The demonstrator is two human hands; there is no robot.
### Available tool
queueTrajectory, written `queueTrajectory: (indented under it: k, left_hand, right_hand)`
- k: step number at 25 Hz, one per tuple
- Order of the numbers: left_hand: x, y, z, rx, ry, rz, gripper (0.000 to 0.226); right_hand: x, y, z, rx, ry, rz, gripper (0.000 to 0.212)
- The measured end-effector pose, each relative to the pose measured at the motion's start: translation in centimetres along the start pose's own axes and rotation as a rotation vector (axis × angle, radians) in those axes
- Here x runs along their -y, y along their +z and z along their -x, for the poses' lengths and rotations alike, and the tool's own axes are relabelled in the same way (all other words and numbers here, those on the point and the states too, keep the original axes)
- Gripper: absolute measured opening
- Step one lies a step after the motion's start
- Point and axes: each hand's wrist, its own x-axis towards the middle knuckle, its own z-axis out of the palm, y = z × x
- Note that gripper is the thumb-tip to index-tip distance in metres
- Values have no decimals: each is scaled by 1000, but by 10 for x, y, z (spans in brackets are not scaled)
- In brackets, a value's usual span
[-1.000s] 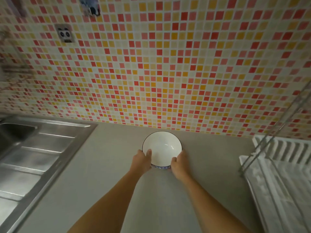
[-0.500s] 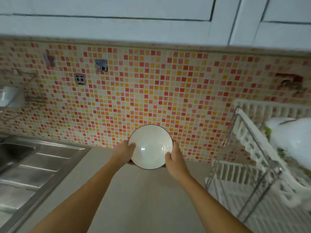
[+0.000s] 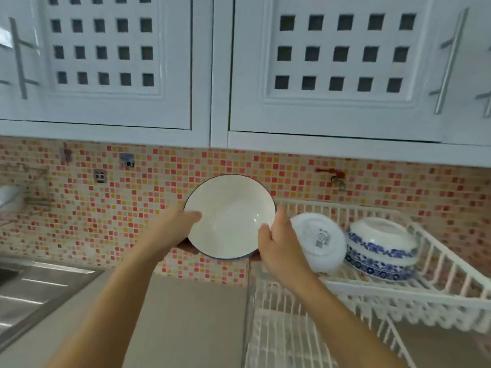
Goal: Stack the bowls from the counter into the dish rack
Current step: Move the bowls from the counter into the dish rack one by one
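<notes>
A white bowl (image 3: 229, 216) with a dark rim is held up in the air above the counter, tilted so its inside faces me. My left hand (image 3: 174, 231) grips its left edge and my right hand (image 3: 279, 243) grips its right edge. Just right of it stands the white two-tier dish rack (image 3: 438, 264). On the rack's upper tier a white bowl (image 3: 318, 241) leans on its side with its base toward me, and a blue-patterned bowl stack (image 3: 382, 251) lies upside down beside it.
The grey counter (image 3: 186, 322) runs below my arms, with a steel sink and drainboard (image 3: 32, 290) at the left. A mosaic tile wall (image 3: 132, 208) stands behind, white cabinets (image 3: 239, 62) hang overhead, and a tap valve (image 3: 337, 179) sticks out above the rack.
Both hands lifted the bowl off the counter and carried it up and to the right toward the rack. The view tilted up, bringing the upper tier and cabinets into sight.
</notes>
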Motion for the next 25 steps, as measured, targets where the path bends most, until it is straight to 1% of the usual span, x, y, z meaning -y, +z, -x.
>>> queueTrajectory:
  k: [2,4,6,8,9,10,11,12,13,14,15,16,17,19,20,22,25]
  left_hand:
    - [-26,18,20,-34,25,35,27]
    - [-52,40,37,-75,90,50,22]
    - [-74,66,51,-90,154,55,20]
    - [-89,94,62,-84,182,48,22]
    - [-93,106,65,-70,193,46,22]
    - [-96,118,67,-54,215,42,22]
    - [-100,132,69,-35,249,42,23]
    - [-103,145,70,-22,291,41,24]
    - [-107,156,70,-14,338,27,25]
    - [-109,167,70,-1,388,1,25]
    - [-112,176,69,30,435,-14,24]
    - [-113,184,65,96,457,9,26]
    - [-114,188,63,197,436,72,32]
    - [-119,189,57,429,325,242,61]
    - [-122,191,52,497,280,314,73]
    - [-131,198,44,530,235,382,83]
    - [-141,212,46,537,240,359,79]
  right_hand:
    - [3,-38,3,-25,-63,24,33]
    - [3,-76,7,-39,-101,24,31]
    - [-3,-111,12,-54,-117,5,33]
    - [-11,-144,18,-68,-107,-56,38]
    - [-16,-158,19,-56,-60,-132,42]
    - [-19,-171,19,-28,27,-227,45]
    - [-23,-186,18,-2,138,-303,43]
    - [-26,-199,17,30,255,-337,36]
    - [-29,-212,16,63,351,-328,27]
    - [-33,-223,15,84,398,-295,22]
    - [-38,-233,14,77,394,-253,23]
    - [-44,-241,13,49,359,-204,25]
    - [-48,-248,14,0,310,-140,23]
    - [-58,-258,14,-112,182,39,24]
    - [-64,-261,14,-159,102,119,30]
    - [-73,-265,12,-223,-58,224,45]
    - [-84,-268,10,-248,-251,372,59]
